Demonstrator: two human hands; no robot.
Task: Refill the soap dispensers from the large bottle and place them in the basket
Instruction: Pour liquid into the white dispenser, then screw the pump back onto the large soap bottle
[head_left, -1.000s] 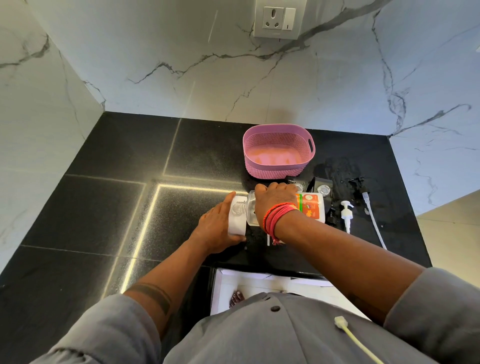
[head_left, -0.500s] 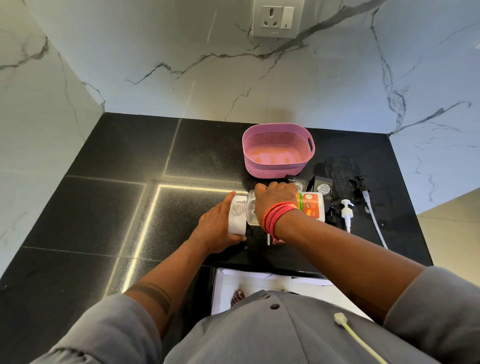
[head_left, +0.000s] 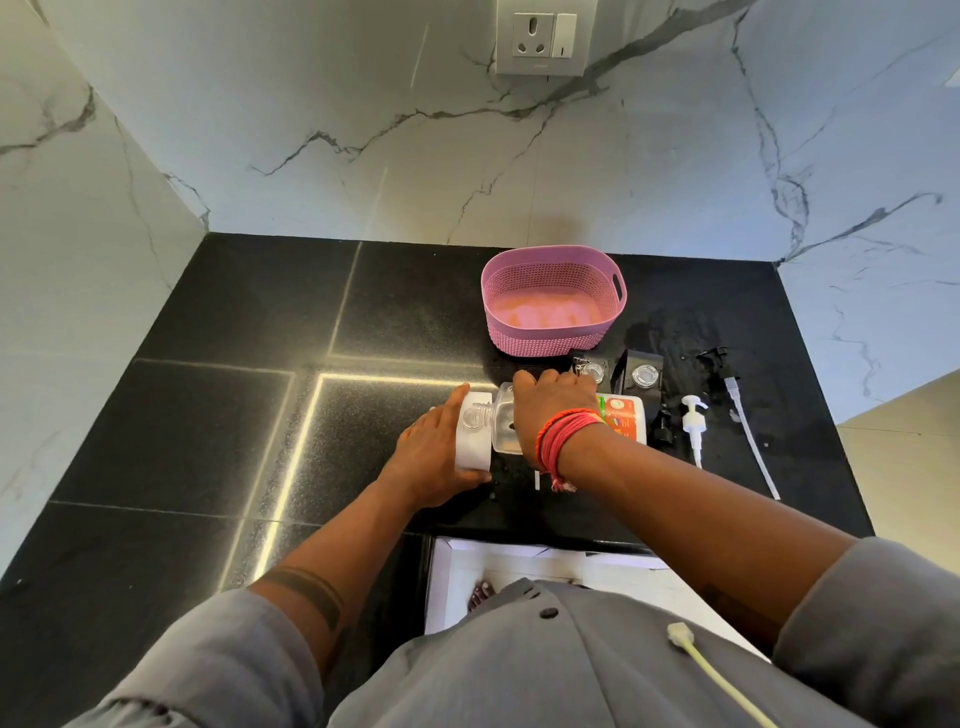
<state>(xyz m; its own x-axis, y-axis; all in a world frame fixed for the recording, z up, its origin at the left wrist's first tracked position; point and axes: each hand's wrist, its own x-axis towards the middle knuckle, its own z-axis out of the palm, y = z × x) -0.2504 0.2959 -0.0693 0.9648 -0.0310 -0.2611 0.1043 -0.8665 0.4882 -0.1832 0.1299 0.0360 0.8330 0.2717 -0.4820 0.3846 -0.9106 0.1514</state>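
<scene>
Near the counter's front edge, below the pink basket (head_left: 553, 301): large bottle (head_left: 621, 418) tipped sideways, mouth meeting the white soap dispenser (head_left: 474, 434). Gripped by the right hand (head_left: 553, 408) curled over its clear shoulder; dispenser steadied by the left hand (head_left: 434, 457) wrapped round it. Nothing shifted over the past second, so probably mid-pour. Two more open dispensers and loose pumps waiting at right.

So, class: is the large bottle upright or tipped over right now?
Tipped. The large bottle lies sideways in the right hand, its mouth meeting the white dispenser that the left hand holds.
</scene>
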